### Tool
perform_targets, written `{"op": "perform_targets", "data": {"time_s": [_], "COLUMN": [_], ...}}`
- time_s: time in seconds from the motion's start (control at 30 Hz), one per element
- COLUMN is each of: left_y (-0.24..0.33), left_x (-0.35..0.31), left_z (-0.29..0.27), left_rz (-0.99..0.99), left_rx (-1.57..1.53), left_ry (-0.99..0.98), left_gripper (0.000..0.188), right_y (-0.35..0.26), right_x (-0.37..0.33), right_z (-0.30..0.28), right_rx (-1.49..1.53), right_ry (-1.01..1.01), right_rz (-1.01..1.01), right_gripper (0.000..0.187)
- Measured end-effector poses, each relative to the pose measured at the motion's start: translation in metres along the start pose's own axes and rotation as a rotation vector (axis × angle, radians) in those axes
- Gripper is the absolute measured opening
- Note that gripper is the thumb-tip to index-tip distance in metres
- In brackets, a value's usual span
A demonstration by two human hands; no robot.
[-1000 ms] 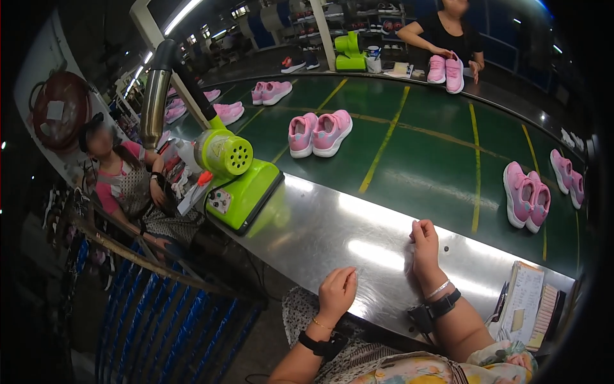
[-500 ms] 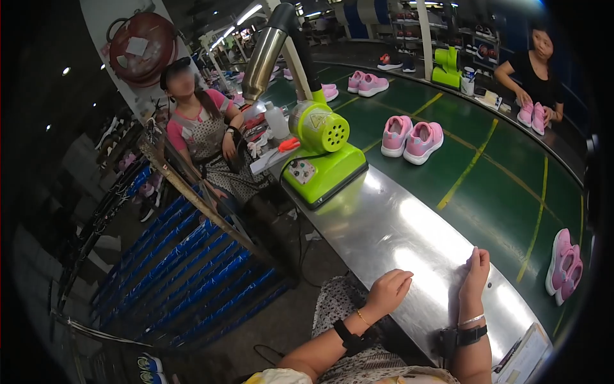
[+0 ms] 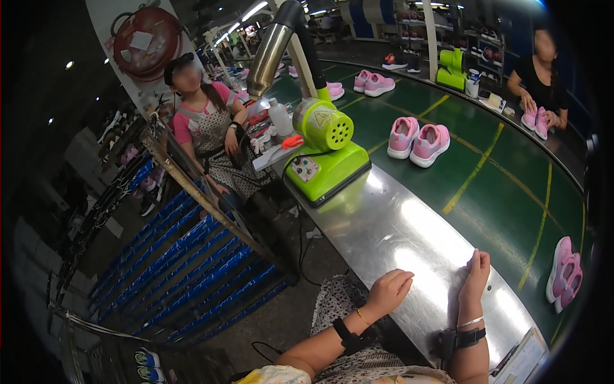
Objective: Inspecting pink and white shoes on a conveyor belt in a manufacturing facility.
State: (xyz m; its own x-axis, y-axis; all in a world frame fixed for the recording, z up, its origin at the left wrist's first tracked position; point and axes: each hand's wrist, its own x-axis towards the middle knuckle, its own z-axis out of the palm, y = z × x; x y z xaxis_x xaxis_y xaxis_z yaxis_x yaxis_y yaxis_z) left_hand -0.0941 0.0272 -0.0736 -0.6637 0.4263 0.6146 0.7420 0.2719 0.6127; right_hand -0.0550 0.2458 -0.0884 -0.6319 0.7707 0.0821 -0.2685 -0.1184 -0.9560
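My left hand (image 3: 389,293) rests at the near edge of the shiny metal worktop (image 3: 377,224), its fingers curled together with nothing visible in them. To its right, my right hand (image 3: 474,274) stands on its side on the same worktop, fingers bent in and thumb up, also with nothing visible in it. Bare metal lies between the two hands. Both wrists carry a black strap and a thin bracelet. A clipboard with paper (image 3: 521,358) lies by my right forearm.
A lime-green blower machine (image 3: 326,150) with a metal nozzle stands at the worktop's far end. Beyond the worktop, a green conveyor (image 3: 486,198) carries pink sneakers (image 3: 419,142) and another pink pair (image 3: 564,275). A blue-barred rack (image 3: 192,269) is at left. Two co-workers sit beyond.
The whole view has shifted slightly. My hands keep the same pose and place on the worktop. The far-right co-worker still holds pink shoes.
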Motion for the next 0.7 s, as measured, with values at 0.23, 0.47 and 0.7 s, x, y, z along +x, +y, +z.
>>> {"op": "perform_targets", "data": {"time_s": [0.23,0.47,0.7], "left_y": [0.001,0.000,0.004], "left_x": [-0.001,-0.001,0.006], "left_z": [0.000,-0.005,0.009], "left_rz": [0.004,-0.007,0.011], "left_rx": [0.002,0.014,-0.012], "left_ry": [0.000,0.006,-0.025], "left_gripper": [0.012,0.012,0.010], "right_y": [-0.003,-0.002,-0.009], "right_x": [-0.002,-0.004,-0.004], "right_z": [0.000,0.006,-0.010], "right_rx": [0.019,0.027,-0.017], "right_ry": [-0.006,-0.014,0.041], "right_rz": [0.005,0.004,-0.009], "right_gripper": [0.019,0.019,0.018]}}
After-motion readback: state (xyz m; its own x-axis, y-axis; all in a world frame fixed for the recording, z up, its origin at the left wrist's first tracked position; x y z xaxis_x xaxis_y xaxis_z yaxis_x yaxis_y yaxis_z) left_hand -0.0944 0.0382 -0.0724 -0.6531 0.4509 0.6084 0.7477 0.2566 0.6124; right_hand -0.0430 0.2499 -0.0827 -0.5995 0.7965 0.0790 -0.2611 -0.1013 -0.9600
